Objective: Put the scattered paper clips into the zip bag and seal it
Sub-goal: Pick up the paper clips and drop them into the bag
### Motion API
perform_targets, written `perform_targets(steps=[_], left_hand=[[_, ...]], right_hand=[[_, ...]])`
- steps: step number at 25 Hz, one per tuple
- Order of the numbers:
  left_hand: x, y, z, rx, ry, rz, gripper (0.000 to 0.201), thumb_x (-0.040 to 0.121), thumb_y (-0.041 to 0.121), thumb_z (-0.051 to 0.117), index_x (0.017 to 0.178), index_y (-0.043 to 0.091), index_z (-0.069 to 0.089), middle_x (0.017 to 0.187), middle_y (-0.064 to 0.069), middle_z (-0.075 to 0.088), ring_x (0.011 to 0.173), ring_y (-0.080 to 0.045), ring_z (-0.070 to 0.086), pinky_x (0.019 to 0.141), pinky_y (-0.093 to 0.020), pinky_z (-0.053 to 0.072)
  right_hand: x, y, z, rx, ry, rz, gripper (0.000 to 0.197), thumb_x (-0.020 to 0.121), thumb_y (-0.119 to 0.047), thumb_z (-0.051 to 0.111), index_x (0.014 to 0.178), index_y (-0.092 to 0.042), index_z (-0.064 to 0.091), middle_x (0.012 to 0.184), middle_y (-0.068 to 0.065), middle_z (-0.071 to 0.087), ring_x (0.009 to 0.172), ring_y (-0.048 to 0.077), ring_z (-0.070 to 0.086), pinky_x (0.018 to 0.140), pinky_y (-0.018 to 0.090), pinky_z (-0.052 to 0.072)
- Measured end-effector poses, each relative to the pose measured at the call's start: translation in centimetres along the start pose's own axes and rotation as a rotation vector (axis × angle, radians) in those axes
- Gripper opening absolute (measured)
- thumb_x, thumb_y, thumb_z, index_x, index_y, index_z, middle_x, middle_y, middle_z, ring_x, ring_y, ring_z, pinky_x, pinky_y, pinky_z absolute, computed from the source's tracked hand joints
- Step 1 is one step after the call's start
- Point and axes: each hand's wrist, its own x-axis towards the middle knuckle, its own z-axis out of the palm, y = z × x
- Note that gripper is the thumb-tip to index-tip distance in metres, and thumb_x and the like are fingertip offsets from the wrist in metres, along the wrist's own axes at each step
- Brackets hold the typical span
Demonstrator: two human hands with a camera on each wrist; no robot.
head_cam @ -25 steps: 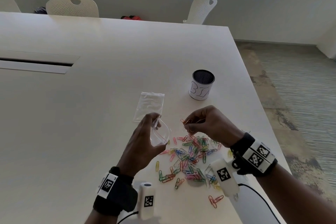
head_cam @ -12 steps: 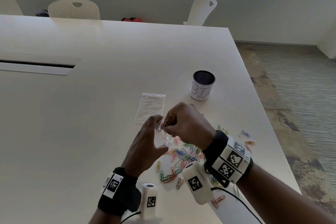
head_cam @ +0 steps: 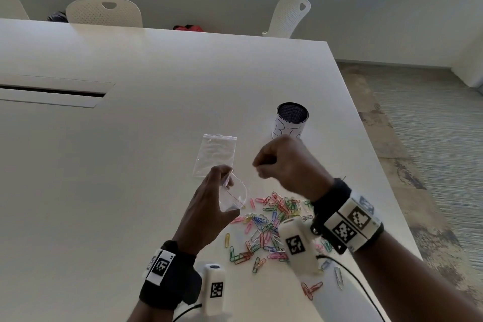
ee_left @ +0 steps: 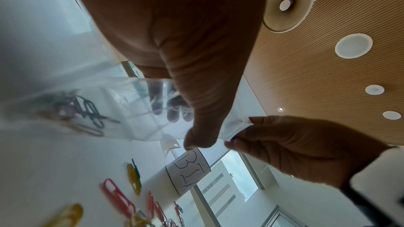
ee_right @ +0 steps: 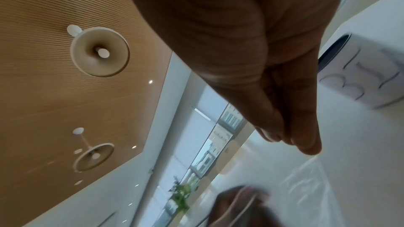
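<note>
My left hand (head_cam: 226, 191) holds a small clear zip bag (head_cam: 236, 200) above the table, thumb and fingers pinching its sides so the mouth gapes. In the left wrist view, a few clips lie inside the bag (ee_left: 87, 111). My right hand (head_cam: 257, 168) hovers just right of the bag's mouth. Its fingers are curled with the tips pressed together, and the right wrist view shows nothing between them (ee_right: 290, 137). The coloured paper clips (head_cam: 271, 219) lie scattered on the table below both hands.
A second, flat zip bag (head_cam: 215, 154) lies beyond my left hand. A black mesh cup (head_cam: 291, 120) with a white label stands behind my right hand. The white table (head_cam: 130, 165) ends close on the right. Chairs (head_cam: 104, 12) stand at the far side.
My right hand carried clips from above the pile to the bag's mouth, then drew back to the right. My left hand has kept the bag held open.
</note>
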Motion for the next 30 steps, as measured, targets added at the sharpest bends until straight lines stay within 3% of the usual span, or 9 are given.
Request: perform_targets(steps=[5, 10, 13, 16, 19, 23, 26, 28, 30], left_hand=[[0.1, -0.2, -0.1, -0.002, -0.003, 0.017, 0.074, 0.077, 0.016, 0.089, 0.133, 0.024, 0.042, 0.109, 0.014, 0.056, 0.105, -0.008, 0.060, 0.096, -0.025, 0.049], [0.3, -0.4, -0.1, -0.007, -0.022, 0.024, 0.076, 0.075, 0.018, 0.090, 0.133, 0.026, 0.041, 0.112, 0.014, 0.057, 0.107, -0.009, 0.060, 0.097, -0.031, 0.052], [0.3, -0.5, -0.1, -0.003, -0.024, 0.031, 0.076, 0.075, 0.017, 0.091, 0.133, 0.026, 0.042, 0.111, 0.015, 0.057, 0.108, -0.009, 0.060, 0.097, -0.030, 0.052], [0.3, -0.4, -0.1, -0.002, -0.026, 0.037, 0.076, 0.075, 0.018, 0.092, 0.132, 0.026, 0.042, 0.111, 0.015, 0.058, 0.108, -0.009, 0.061, 0.096, -0.027, 0.051], [0.4, -0.4, -0.1, -0.005, -0.028, 0.042, 0.077, 0.075, 0.019, 0.092, 0.132, 0.027, 0.041, 0.110, 0.014, 0.058, 0.107, -0.007, 0.061, 0.096, -0.027, 0.052], [0.4, -0.4, -0.2, -0.003, -0.028, 0.049, 0.076, 0.076, 0.023, 0.092, 0.132, 0.026, 0.041, 0.110, 0.012, 0.058, 0.106, -0.006, 0.061, 0.095, -0.028, 0.053], [0.4, -0.4, -0.2, 0.000, -0.021, 0.048, 0.076, 0.076, 0.023, 0.092, 0.132, 0.027, 0.041, 0.111, 0.012, 0.059, 0.107, -0.007, 0.062, 0.096, -0.028, 0.053], [0.5, -0.4, -0.3, 0.000, -0.016, 0.051, 0.076, 0.076, 0.023, 0.093, 0.132, 0.027, 0.042, 0.111, 0.012, 0.059, 0.108, -0.009, 0.062, 0.096, -0.027, 0.052], [0.5, -0.4, -0.3, 0.001, -0.015, 0.054, 0.075, 0.076, 0.025, 0.093, 0.131, 0.027, 0.042, 0.111, 0.012, 0.059, 0.107, -0.010, 0.062, 0.095, -0.025, 0.051]], right_hand=[[2.6, 6.9, -2.3, -0.161, 0.129, 0.103, 0.016, 0.086, 0.004, 0.071, 0.091, -0.005, 0.083, 0.087, 0.011, 0.080, 0.079, 0.020, 0.075, 0.084, 0.035, 0.063], [3.4, 11.4, -0.8, -0.248, 0.146, 0.127, 0.022, 0.090, 0.000, 0.066, 0.101, -0.010, 0.082, 0.105, 0.010, 0.080, 0.099, 0.026, 0.075, 0.095, 0.037, 0.060], [3.4, 11.7, 0.0, -0.292, 0.057, 0.011, 0.033, 0.094, 0.004, 0.061, 0.115, -0.013, 0.078, 0.123, 0.008, 0.075, 0.113, 0.024, 0.069, 0.102, 0.036, 0.055], [3.1, 11.7, 0.4, -0.356, -0.107, -0.076, 0.047, 0.095, 0.013, 0.050, 0.123, -0.016, 0.074, 0.134, 0.003, 0.067, 0.117, 0.018, 0.066, 0.103, 0.029, 0.052], [2.6, 11.8, -0.1, -0.399, -0.196, -0.136, 0.051, 0.095, 0.013, 0.047, 0.121, -0.020, 0.076, 0.132, -0.001, 0.064, 0.116, 0.015, 0.062, 0.105, 0.030, 0.050], [1.6, 12.6, -1.3, -0.402, -0.261, -0.157, 0.047, 0.096, 0.011, 0.047, 0.112, -0.020, 0.078, 0.124, -0.004, 0.066, 0.107, 0.015, 0.064, 0.098, 0.033, 0.056], [0.8, 13.1, -2.1, -0.406, -0.311, -0.135, 0.032, 0.099, 0.000, 0.056, 0.109, -0.020, 0.078, 0.120, -0.007, 0.066, 0.107, 0.015, 0.065, 0.095, 0.031, 0.056], [0.3, 13.0, -2.7, -0.405, -0.327, -0.104, 0.020, 0.099, -0.021, 0.066, 0.117, -0.022, 0.074, 0.122, -0.007, 0.064, 0.109, 0.015, 0.064, 0.094, 0.031, 0.055], [-0.3, 13.1, -3.3, -0.483, -0.348, -0.066, 0.051, 0.088, -0.045, 0.076, 0.134, -0.029, 0.062, 0.130, -0.012, 0.055, 0.114, 0.010, 0.058, 0.096, 0.032, 0.053]])
